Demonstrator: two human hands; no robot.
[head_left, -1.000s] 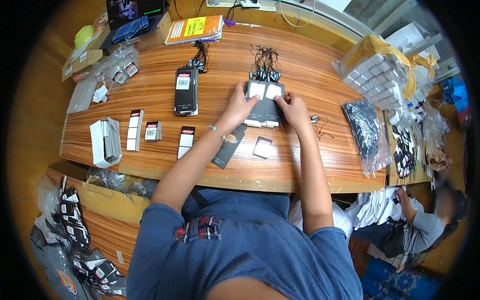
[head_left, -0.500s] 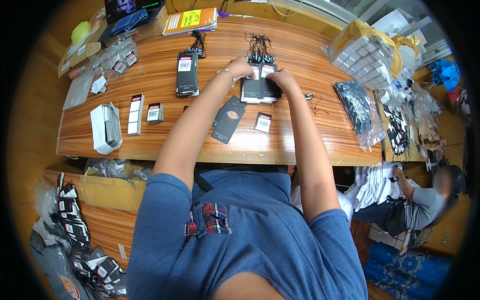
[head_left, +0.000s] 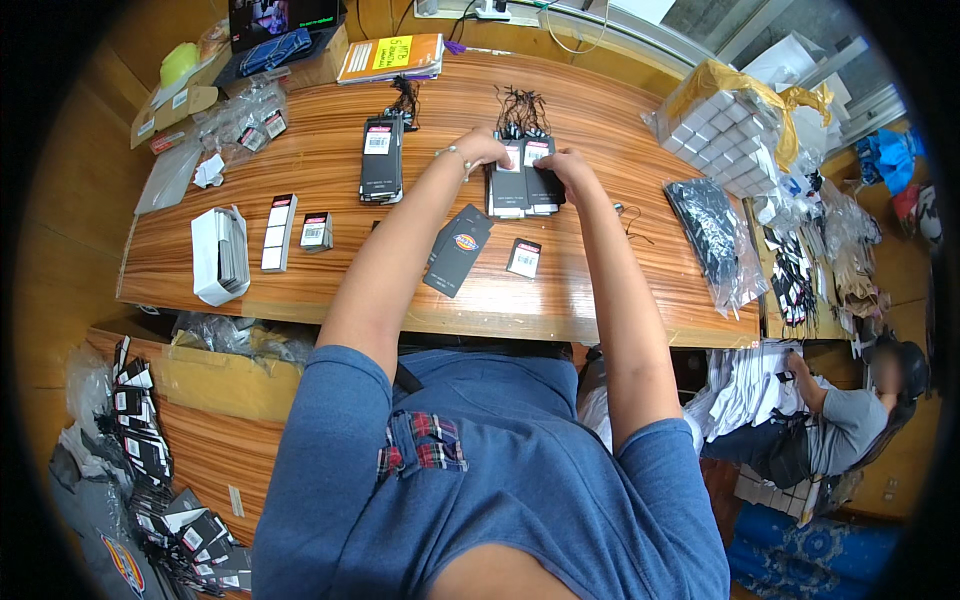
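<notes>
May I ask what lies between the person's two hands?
In the head view, two stacks of dark tags are there, side by side.

You've got bright, fairly even light here, the window (head_left: 790,30) pale at upper right. A soft sheen runs over your tabletop (head_left: 620,305), glints dot the plastic bag (head_left: 742,275), the tags' (head_left: 511,188) fine print goes mushy, straight edges bow, and black swallows every corner.

Left hand (head_left: 482,149): higher on tag stacks (head_left: 509,188) | logo tag (head_left: 456,262): now clear of left forearm (head_left: 398,245)
</notes>
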